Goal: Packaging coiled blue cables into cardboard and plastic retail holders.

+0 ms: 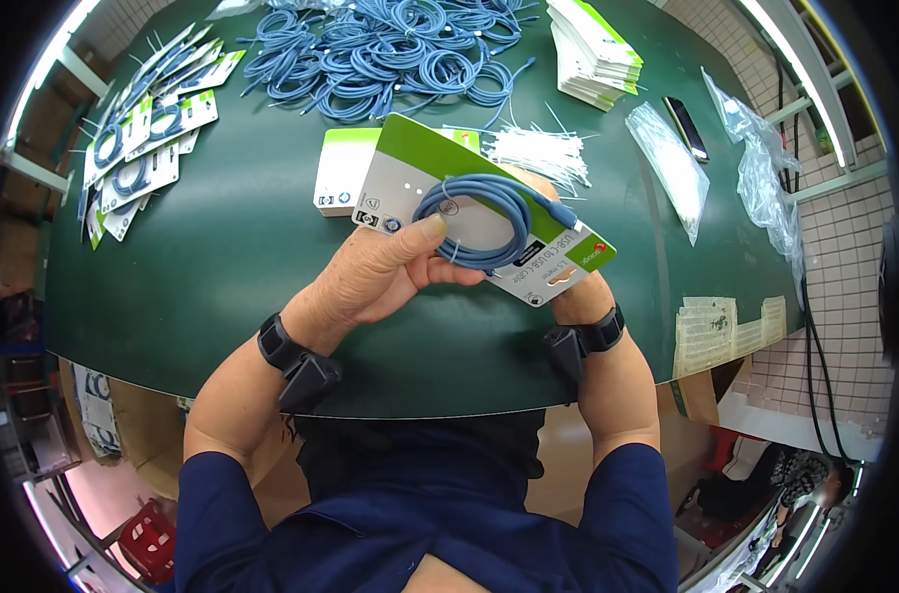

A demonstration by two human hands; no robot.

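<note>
My left hand (375, 277) grips a white and green packaging card (410, 163) from below, its thumb pressing a coiled blue cable (479, 219) flat against the card's face. My right hand (580, 295) is mostly hidden behind the card's right end and supports it there; only the wrist and some fingertips near the top edge show. The card is held tilted above the dark green table (232, 257). Both wrists wear black bands.
A heap of loose blue cables (390, 49) lies at the table's far side. Finished carded cables (143, 138) are spread at the left. A stack of blank cards (593, 49), white cable ties (538, 148), clear bags (672, 158) and a phone (685, 127) lie right.
</note>
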